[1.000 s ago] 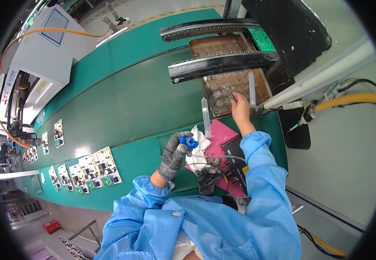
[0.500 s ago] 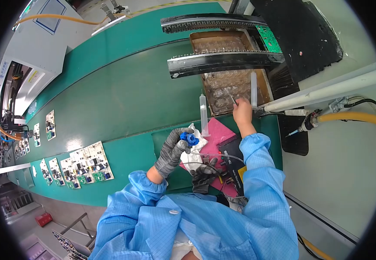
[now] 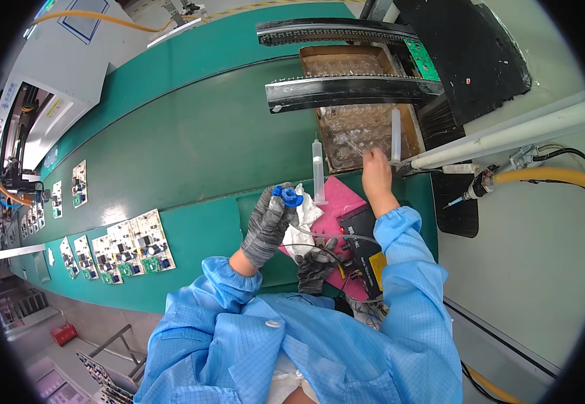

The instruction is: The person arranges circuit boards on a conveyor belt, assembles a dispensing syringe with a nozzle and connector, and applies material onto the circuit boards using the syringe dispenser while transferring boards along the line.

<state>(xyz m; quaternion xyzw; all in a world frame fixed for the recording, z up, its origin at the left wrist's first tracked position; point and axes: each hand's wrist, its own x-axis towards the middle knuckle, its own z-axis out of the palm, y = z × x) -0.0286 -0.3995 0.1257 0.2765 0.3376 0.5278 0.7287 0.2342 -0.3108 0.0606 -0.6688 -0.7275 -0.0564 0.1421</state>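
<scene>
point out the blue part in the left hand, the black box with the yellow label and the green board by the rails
blue part (image 3: 288, 196): head view, middle of its body
black box (image 3: 364, 255): head view, its dark face
green board (image 3: 422, 60): head view, middle of its face

Loads of room for my left hand (image 3: 269, 219) to slide left over the green table (image 3: 201, 236) until those circuit boards (image 3: 127, 250). Going right, a syringe (image 3: 318, 168) sits before my right hand (image 3: 377, 178), which is kinda boxed in: another syringe (image 3: 396, 135) just beside it, black rail (image 3: 356, 94) across the tray (image 3: 411, 129) ahead.
</scene>
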